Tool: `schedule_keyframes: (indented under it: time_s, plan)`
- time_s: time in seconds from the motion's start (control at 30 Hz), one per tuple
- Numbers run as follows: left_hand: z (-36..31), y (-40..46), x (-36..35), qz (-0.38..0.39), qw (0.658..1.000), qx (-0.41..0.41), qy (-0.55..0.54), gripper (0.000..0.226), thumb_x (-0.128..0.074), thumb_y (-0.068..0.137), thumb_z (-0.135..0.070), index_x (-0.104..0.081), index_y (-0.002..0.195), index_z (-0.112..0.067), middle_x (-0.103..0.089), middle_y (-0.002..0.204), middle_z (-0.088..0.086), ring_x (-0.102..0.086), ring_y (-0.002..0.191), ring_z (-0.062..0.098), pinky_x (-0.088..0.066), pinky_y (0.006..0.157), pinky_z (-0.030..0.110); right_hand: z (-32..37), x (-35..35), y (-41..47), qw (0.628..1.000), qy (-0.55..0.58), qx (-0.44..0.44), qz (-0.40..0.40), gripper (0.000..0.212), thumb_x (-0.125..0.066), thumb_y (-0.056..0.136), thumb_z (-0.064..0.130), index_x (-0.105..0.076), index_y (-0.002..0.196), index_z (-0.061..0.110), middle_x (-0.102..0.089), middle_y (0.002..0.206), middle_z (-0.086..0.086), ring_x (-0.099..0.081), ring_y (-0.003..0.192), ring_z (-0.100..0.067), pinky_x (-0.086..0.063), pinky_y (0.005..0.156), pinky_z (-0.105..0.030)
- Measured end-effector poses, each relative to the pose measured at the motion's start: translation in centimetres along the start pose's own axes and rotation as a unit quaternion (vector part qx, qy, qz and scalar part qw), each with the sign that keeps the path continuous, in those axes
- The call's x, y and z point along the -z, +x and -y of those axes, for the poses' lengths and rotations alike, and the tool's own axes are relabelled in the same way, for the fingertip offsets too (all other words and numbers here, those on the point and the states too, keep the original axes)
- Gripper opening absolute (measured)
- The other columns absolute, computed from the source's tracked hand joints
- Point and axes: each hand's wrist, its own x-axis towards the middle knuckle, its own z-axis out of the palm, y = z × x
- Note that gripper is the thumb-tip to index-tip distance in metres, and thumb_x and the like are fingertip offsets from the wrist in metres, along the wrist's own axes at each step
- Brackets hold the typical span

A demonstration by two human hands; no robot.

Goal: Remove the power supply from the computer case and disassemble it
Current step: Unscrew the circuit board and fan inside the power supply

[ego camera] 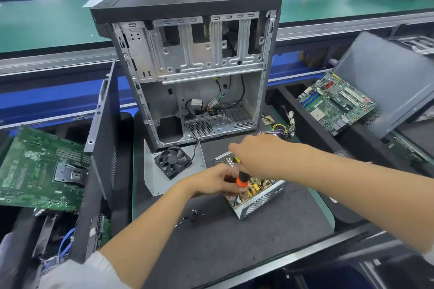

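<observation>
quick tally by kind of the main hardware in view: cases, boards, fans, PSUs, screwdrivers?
Open grey metal computer case, standing: 1
Green motherboards, one at left, one at right: 2
Black square cooling fan: 1
Opened silver power supply box: 1
Orange-and-black handled screwdriver, gripped by the left hand: 1
Total: 6
Small black screws are too small to count.
</observation>
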Motion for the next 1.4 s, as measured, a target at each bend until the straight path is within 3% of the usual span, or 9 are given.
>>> schedule_keyframes:
  time_s: [0.1,0.17,0.27,0.47,0.63,0.8,1.0,1.17,1.4]
  plan:
    - [0.3,0.0,-0.1,-0.009,1.0,-0.005,-0.011,0.014,-0.064,0.094,-0.014,-0.069,0.083,-0.02,-0.068,0.07,-0.014,-0.055,0.06,-0.001,-0.041,0.058,0.009,-1.1,0.1,-0.4,0.987,0.119,0.069,0.084,0.043,-0.059,0.089,0.019,-0.039,0.126,0.024,-0.033,0.113,-0.005,-0.037,0.113,-0.025,-0.043,0.081,-0.039]
    - [0.5,0.0,-0.1,-0.012,1.0,-0.017,-0.008,0.014,-0.066,0.093,-0.017,-0.07,0.082,-0.022,-0.068,0.069,-0.014,-0.054,0.059,-0.001,-0.04,0.057,0.009,-1.4,0.1,-0.7,0.987,0.142,0.053,0.061,0.056,-0.067,0.084,0.037,-0.036,0.13,0.028,-0.034,0.119,-0.003,-0.038,0.112,-0.023,-0.045,0.088,-0.04]
    - [0.5,-0.1,-0.3,-0.031,0.999,-0.02,-0.009,0.003,-0.068,0.091,-0.018,-0.07,0.093,-0.02,-0.068,0.071,-0.013,-0.055,0.062,0.001,-0.041,0.059,0.009,-1.2,-0.2,-0.5,0.997,0.066,-0.035,-0.007,0.062,-0.053,0.081,0.069,-0.042,0.11,0.015,-0.044,0.088,-0.001,-0.05,0.084,-0.026,-0.044,0.068,-0.036]
    - [0.5,-0.2,-0.4,-0.031,0.999,-0.009,-0.023,0.018,-0.064,0.094,-0.01,-0.07,0.085,-0.024,-0.068,0.074,-0.01,-0.056,0.061,0.005,-0.039,0.056,0.012,-1.3,-0.8,-0.2,0.994,0.096,0.041,0.038,0.027,-0.057,0.091,0.021,-0.044,0.114,0.024,-0.038,0.103,-0.004,-0.048,0.094,-0.026,-0.048,0.077,-0.04]
    - [0.7,-0.5,-0.3,-0.036,0.999,-0.02,-0.021,0.019,-0.066,0.093,-0.012,-0.071,0.083,-0.028,-0.069,0.077,-0.009,-0.056,0.065,0.01,-0.04,0.057,0.017,-1.3,-0.9,0.2,0.994,0.11,0.0,-0.009,0.04,-0.064,0.086,0.043,-0.044,0.113,0.02,-0.047,0.098,-0.004,-0.055,0.083,-0.023,-0.048,0.068,-0.036]
    - [1.4,-0.8,0.4,-0.082,0.996,-0.017,-0.025,0.01,-0.07,0.088,-0.008,-0.07,0.098,-0.01,-0.07,0.092,0.012,-0.063,0.08,0.015,-0.05,0.073,0.024,-1.3,-1.5,0.6,0.99,0.137,0.0,-0.021,0.024,-0.058,0.091,0.029,-0.054,0.109,0.015,-0.056,0.1,-0.006,-0.057,0.095,-0.026,-0.045,0.069,-0.034]
    - [2.8,-2.3,0.7,-0.182,0.983,-0.006,0.014,0.009,-0.071,0.086,-0.002,-0.069,0.095,-0.002,-0.071,0.078,-0.004,-0.066,0.074,0.01,-0.054,0.074,0.025,-2.1,-0.4,0.1,0.988,0.152,0.0,-0.029,0.02,-0.056,0.092,0.032,-0.053,0.103,0.016,-0.05,0.086,-0.001,-0.055,0.094,-0.024,-0.045,0.066,-0.033]
    - [4.6,-2.6,-1.4,-0.277,0.934,0.049,0.22,0.004,-0.077,0.081,-0.013,-0.074,0.084,-0.013,-0.064,0.078,-0.006,-0.053,0.068,0.003,-0.046,0.068,0.023,-2.9,0.9,-0.2,0.988,0.148,0.004,-0.05,0.02,-0.057,0.09,0.035,-0.056,0.097,0.016,-0.051,0.077,0.005,-0.053,0.08,-0.018,-0.039,0.054,-0.026]
    - [6.0,-1.0,-5.8,-0.398,0.873,0.154,0.237,0.021,-0.08,0.071,-0.043,-0.069,0.075,-0.026,-0.056,0.082,-0.012,-0.053,0.08,0.005,-0.042,0.064,0.026,-3.1,0.7,-0.1,0.99,0.137,0.004,-0.032,0.022,-0.058,0.089,0.037,-0.055,0.096,0.017,-0.051,0.079,0.006,-0.058,0.086,-0.022,-0.047,0.063,-0.031]
